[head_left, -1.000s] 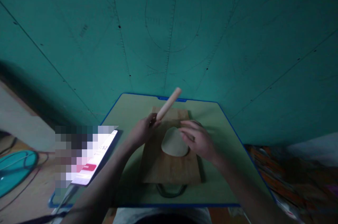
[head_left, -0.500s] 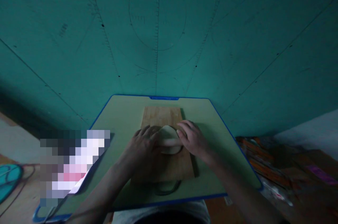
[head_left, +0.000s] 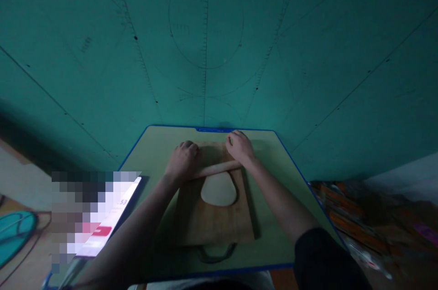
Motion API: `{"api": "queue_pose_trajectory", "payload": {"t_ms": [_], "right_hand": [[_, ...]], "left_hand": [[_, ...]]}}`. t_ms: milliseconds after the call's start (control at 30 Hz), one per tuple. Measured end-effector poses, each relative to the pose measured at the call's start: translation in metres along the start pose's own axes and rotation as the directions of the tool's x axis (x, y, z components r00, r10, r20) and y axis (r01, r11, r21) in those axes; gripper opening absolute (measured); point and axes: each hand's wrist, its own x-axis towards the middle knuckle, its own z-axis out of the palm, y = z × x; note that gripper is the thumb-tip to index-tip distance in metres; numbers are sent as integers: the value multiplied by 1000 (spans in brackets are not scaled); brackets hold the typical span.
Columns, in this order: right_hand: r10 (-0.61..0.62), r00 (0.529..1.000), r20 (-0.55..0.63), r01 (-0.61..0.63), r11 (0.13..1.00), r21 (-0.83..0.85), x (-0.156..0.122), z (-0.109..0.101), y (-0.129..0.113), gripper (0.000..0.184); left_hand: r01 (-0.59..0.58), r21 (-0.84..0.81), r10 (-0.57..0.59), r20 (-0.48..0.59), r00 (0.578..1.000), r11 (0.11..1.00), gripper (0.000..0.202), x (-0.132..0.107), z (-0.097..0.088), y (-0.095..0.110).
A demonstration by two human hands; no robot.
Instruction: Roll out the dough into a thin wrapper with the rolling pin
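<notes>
A wooden rolling pin (head_left: 216, 169) lies slightly slanted across a wooden cutting board (head_left: 214, 226), along the far edge of a flattened piece of pale dough (head_left: 219, 189). The dough is smooth and roughly rounded, narrower at its far side. My left hand (head_left: 184, 157) is over the pin's left end, fingers curled and pressed together beyond it. Over the right end is my right hand (head_left: 240, 146), its fingers curled, with the pin under the heel of the palm and the wrist. Both ends of the pin are partly hidden by my hands.
The board rests on a pale, blue-edged table (head_left: 273, 230) against a green wall (head_left: 219, 98). A lit phone screen (head_left: 102, 224), partly pixelated, stands at the left by my forearm. Dark clutter with orange pieces (head_left: 352, 217) lies right of the table. A dark handle (head_left: 217, 258) sticks out from the board's near end.
Both hands and the rolling pin have moved away from me, from across the middle of the dough to its far edge. More of the dough is now uncovered.
</notes>
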Motion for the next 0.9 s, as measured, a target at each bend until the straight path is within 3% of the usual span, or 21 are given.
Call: {"api": "queue_pose_trajectory", "payload": {"t_ms": [167,367,500,667,900], "right_hand": [[12,1000,15,-11,1000,-4,-11,-6,-2,18],[-100,994,48,93,986,141,-83,-18,-4,23],[-148,985,88,135,982,134,-112,-23,-5,31],[-166,980,106,157,983,92,-78,-20,1,27],[50,995,81,-47,998,-33,-16,-6,9,12]], "left_hand": [[25,-13,-25,-28,999,1000,33,-12,-4,6],[-113,-142,119,33,992,983,24,-66,-18,30],[-135,-89,143,84,986,987,23,-71,-20,36],[-115,-36,117,69,991,993,23,-28,-8,24],[-6,21,6,7,1000,1000,26,20,4,8]]}}
